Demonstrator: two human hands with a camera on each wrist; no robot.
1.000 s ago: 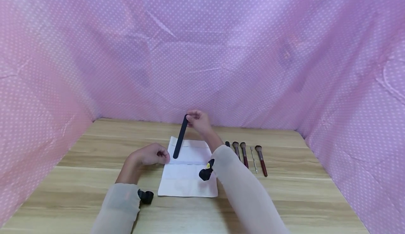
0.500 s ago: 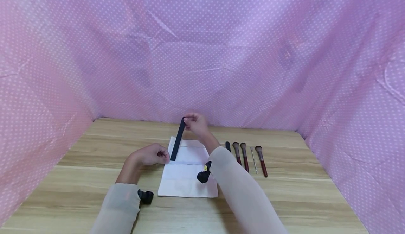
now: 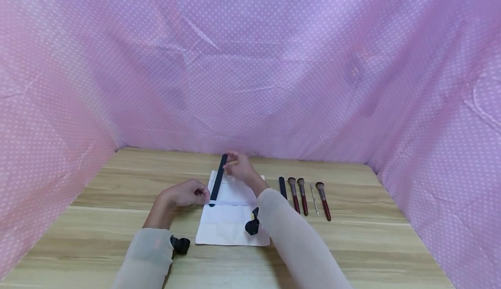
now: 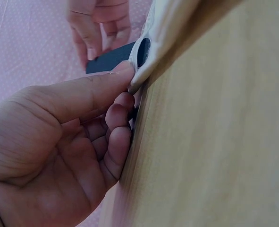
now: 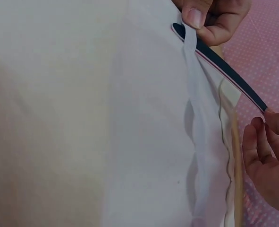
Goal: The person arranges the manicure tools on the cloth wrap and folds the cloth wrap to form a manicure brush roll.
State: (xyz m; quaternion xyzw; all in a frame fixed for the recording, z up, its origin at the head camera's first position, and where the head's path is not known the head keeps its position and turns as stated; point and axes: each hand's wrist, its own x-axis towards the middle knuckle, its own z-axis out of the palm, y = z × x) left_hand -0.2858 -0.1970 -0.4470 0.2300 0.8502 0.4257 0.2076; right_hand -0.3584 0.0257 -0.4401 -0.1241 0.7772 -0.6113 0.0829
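A white cloth holder (image 3: pixel 231 232) lies on the table, crossed by a white elastic band (image 5: pixel 196 137). At its left edge my left hand (image 3: pixel 188 192) pinches the band between thumb and fingertips; the left wrist view shows the band lifted there. A flat black nail file (image 3: pixel 218 179) with a pinkish core passes under this raised part, its rounded near tip showing just past the band. My right hand (image 3: pixel 242 168) holds the file's far end with its fingertips. Seen from the right wrist, the file (image 5: pixel 229 73) bows slightly, and the other fingers are loosely bent.
To the right of the cloth lie a second black file (image 3: pixel 282 187), several makeup brushes (image 3: pixel 303 195) with red-brown handles, and a thin metal tool (image 3: pixel 314 199). A pink dotted sheet (image 3: pixel 250 84) hangs behind the wooden table (image 3: pixel 117 202).
My right hand has brought the nail file down and towards me, and its near tip has slid under the band and out past it. My left hand has stayed in place.
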